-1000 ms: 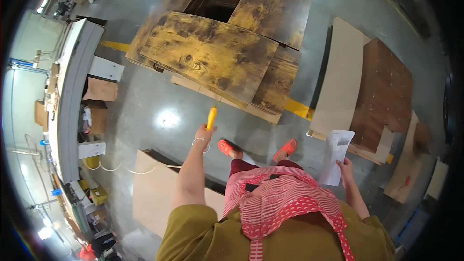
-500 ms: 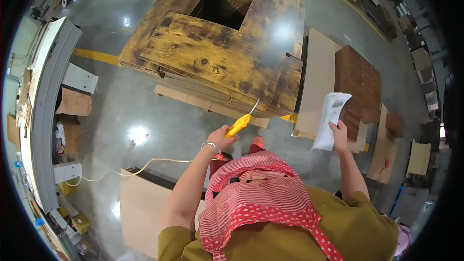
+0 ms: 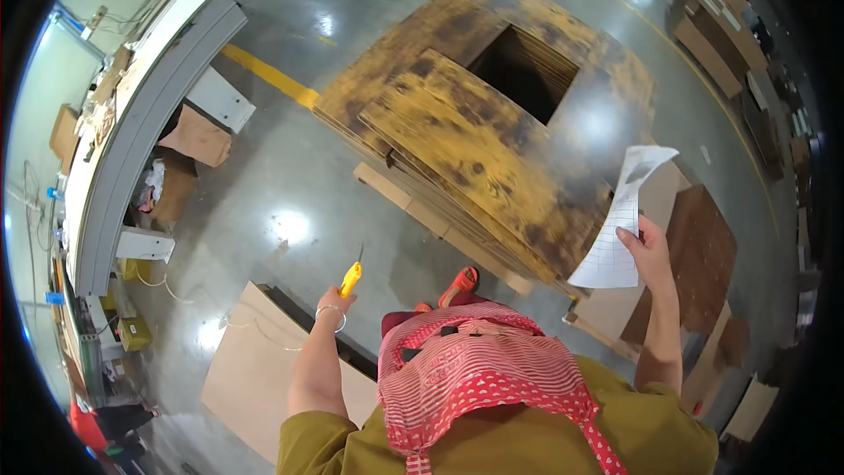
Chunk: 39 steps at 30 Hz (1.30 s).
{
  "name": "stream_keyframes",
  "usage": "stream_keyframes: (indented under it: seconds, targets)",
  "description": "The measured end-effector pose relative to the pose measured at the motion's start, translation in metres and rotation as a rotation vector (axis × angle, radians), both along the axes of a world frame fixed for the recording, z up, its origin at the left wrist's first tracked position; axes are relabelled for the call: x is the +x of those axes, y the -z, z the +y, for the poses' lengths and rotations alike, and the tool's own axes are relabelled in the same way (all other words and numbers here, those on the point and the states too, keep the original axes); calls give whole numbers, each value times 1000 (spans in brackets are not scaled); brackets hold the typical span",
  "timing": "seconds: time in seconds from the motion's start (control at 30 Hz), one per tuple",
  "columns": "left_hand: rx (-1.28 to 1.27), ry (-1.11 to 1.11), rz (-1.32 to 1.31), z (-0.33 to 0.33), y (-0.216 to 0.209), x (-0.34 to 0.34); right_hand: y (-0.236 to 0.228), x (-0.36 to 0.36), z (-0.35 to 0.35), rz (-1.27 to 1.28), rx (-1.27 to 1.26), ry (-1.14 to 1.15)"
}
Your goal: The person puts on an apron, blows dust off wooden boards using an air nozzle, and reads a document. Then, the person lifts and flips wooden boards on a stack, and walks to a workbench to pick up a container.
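My left hand [image 3: 335, 301], with a bracelet at the wrist, is closed around a yellow corded hand tool [image 3: 351, 279] with a thin metal tip pointing up and away. Its exact kind is unclear. A pale cord [image 3: 264, 337] trails from that side to the left. In my right hand [image 3: 651, 253] is a curled white paper sheet [image 3: 619, 233] with a printed grid, pinched at its right edge. Ahead lies a stack of wood-grain panels [image 3: 475, 145] in brown and dark patches, arranged around a square dark opening [image 3: 538, 70]. The sheet overlaps the stack's right end in view.
At left runs a long white-topped workbench [image 3: 189, 44] with cartons [image 3: 173, 185] beneath. A flat tan board [image 3: 255, 378] lies low at my left. Brown panels [image 3: 703, 246] stand on boards at right. Another person in red [image 3: 88, 429] shows at the lower left.
My view has turned left, so the stack appears farther right. The tool has swung left, away from the stack's near edge. The paper has been raised, and its grid now faces me.
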<state>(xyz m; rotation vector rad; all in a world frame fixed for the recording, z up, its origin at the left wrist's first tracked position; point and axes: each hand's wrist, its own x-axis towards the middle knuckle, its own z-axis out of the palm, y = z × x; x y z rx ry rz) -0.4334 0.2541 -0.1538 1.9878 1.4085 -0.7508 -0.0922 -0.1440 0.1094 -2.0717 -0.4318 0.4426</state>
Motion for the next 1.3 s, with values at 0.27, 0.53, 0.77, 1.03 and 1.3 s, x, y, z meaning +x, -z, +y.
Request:
stream_keyframes:
  seconds: [0.27, 0.53, 0.77, 1.03, 1.3]
  targets:
    - [-38, -19, -55, 30, 9, 64, -21, 63, 36, 384, 528, 12]
    - [74, -1, -162, 140, 36, 124, 154, 54, 73, 708, 501, 421]
    - [7, -144, -173, 288, 57, 131, 193, 31, 160, 541, 154, 632]
    - [-90, 263, -110, 411, 36, 156, 190, 17, 232, 518, 62, 824]
    - [-195, 232, -184, 445, 11, 232, 205, 77, 338, 645, 533, 801]
